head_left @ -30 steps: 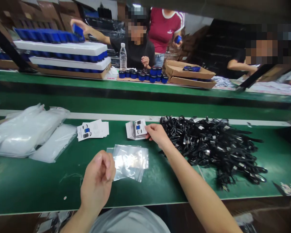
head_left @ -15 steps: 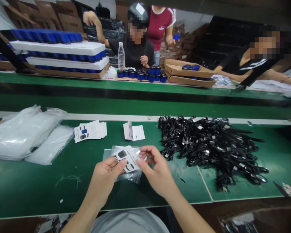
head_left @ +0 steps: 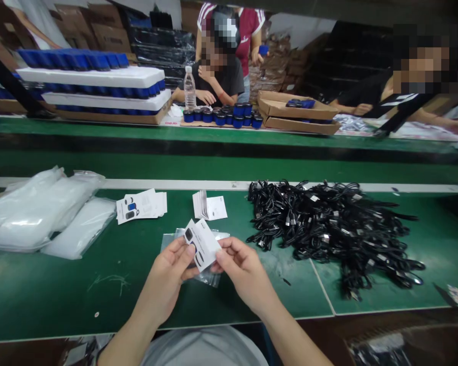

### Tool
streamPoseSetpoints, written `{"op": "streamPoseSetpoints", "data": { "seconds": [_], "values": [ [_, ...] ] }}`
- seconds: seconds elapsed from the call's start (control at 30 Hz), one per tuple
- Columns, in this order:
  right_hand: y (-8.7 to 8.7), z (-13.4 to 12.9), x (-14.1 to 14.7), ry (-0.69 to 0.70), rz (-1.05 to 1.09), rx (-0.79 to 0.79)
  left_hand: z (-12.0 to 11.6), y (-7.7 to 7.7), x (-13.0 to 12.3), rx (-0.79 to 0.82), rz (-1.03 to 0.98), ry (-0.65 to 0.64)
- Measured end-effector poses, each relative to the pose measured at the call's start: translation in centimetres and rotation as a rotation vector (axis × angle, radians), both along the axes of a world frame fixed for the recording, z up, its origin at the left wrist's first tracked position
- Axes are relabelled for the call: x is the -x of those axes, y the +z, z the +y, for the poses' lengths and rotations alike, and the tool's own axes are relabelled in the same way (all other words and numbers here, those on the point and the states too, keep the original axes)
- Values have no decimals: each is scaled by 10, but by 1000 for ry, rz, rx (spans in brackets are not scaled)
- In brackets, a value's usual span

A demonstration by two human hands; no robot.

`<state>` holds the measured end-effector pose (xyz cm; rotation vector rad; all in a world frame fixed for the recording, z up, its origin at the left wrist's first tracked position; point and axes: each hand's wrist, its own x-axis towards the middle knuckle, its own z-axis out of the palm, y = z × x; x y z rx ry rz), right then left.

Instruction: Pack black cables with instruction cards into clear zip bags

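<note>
Leaflet (head_left: 206,246) in hands (head_left: 244,269); forearms (head_left: 286,323) over bench edge (head_left: 202,326); cables (head_left: 324,223) apart

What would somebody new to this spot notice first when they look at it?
Probably the big tangle of black cables spread over the right side of the green table. Next, perhaps, the printed white card held between the left hand and right hand at front center, then the rows of blue items stacked at back left.
</note>
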<state>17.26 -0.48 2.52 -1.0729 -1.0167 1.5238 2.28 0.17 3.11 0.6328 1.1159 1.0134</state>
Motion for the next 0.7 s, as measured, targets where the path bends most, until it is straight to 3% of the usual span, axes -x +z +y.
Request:
{"op": "streamPoseSetpoints", "data": {
  "seconds": [0.23,0.4,0.47,0.57,0.63,0.7],
  "values": [
    [-1,3,6,-3,-28,84,1,-1,-1,62,-81,-35],
    [3,1,10,2,23,-45,2,-3,-7,-69,57,80],
    [2,4,8,-60,38,-32,3,-2,-9,-107,77,93],
    [-3,10,-7,-246,37,3,4,-3,-9,-274,421,45],
    [-7,11,-21,-314,16,11,3,-7,-8,-431,776,-84],
    [-12,9,-32,-325,-14,35,1,-14,-9,-529,987,-213]
  ]
}}
